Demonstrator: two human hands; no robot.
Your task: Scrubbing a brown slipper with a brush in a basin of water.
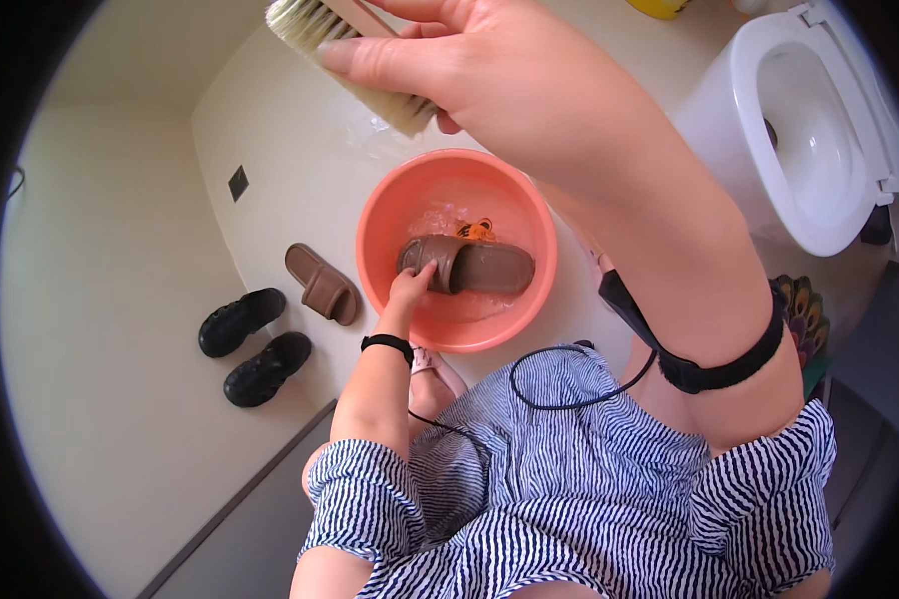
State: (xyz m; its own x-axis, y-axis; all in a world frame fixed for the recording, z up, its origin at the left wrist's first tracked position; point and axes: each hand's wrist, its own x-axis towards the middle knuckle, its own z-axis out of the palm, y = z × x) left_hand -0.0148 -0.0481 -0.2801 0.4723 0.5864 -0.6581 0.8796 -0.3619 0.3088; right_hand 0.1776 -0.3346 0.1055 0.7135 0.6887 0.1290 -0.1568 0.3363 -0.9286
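Note:
My left hand (413, 285) grips a brown slipper (494, 270) by its strap end, inside an orange plastic basin (378, 230) with some water in it. An orange-and-black printed figure (476, 230) shows on the basin floor just beyond the slipper. Raised high at the top of the head view, my right hand (435, 60) is closed around a scrub brush (355, 75) with pale bristles and a light back. The brush is well apart from the slipper. Part of the brush runs out of the picture at the top.
A matching brown slipper (323, 285) lies on the floor left of the basin. Beside it sit two black clogs (242, 321) (267, 369). A white toilet (749, 140) stands at the right, its lid raised. A square floor drain (238, 183) is at the far left.

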